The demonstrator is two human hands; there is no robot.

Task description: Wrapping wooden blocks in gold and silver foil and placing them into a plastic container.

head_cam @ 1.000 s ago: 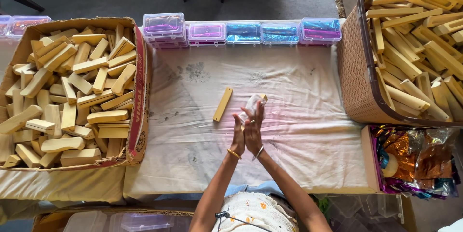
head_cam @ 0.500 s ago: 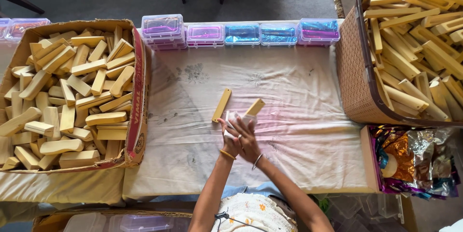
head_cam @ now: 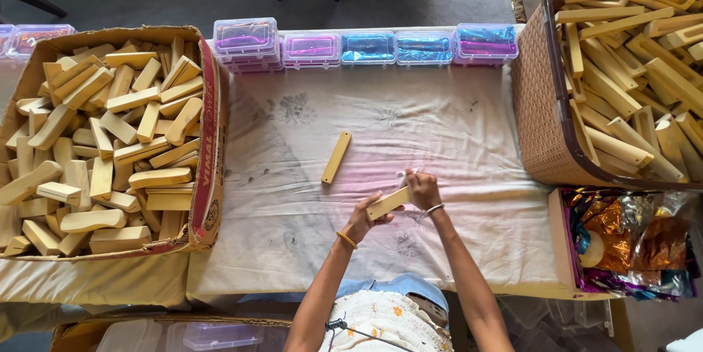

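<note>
- Cloth-covered table [head_cam: 469,242] — work surface; a second wooden block [head_cam: 336,156] lay on it, apart from the hands.
- Cardboard box [head_cam: 209,140], left, was heaped with pale wooden blocks.
- Woven basket [head_cam: 538,125], right, held longer wooden sticks.
- Row of clear plastic cases [head_cam: 366,48] at the far edge held coloured foil.
- Open tray [head_cam: 564,238] held crumpled foil wrappers.
- Wooden block [head_cam: 388,203] was held just above the cloth near the front edge — left hand [head_cam: 364,219] fingers curled shut around its lower end, right hand [head_cam: 422,189] pinched closed at its upper end; a firm, level two-handed hold probably suited the work best.
</note>
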